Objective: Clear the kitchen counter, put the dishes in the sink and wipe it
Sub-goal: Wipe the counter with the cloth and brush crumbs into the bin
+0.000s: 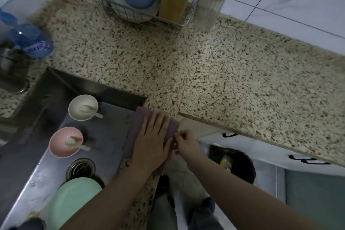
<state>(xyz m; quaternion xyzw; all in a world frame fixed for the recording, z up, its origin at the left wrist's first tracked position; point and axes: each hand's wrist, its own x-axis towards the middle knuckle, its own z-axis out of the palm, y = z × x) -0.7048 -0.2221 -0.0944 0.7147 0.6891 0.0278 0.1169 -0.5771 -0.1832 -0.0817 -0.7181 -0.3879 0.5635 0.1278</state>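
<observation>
Hands worked low in the frame's centre: the left hand (155,142), fingers straight and spread, pinned the purple cloth (135,132) to the tabletop (233,73) edge while the right hand (183,143) pinched its hem, apparently to fold it, dishes already in the sink (110,136) at lower left.

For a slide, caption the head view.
Left hand flat on purple cloth at sink edge; right hand pinches its corner.

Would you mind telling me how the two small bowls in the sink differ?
The white bowl lies farther back in the sink; the pink bowl sits nearer, just behind the drain. They differ in colour, and the pink one looks slightly wider. Both stand upright, each with a pale spoon resting inside, handle pointing right.
</observation>
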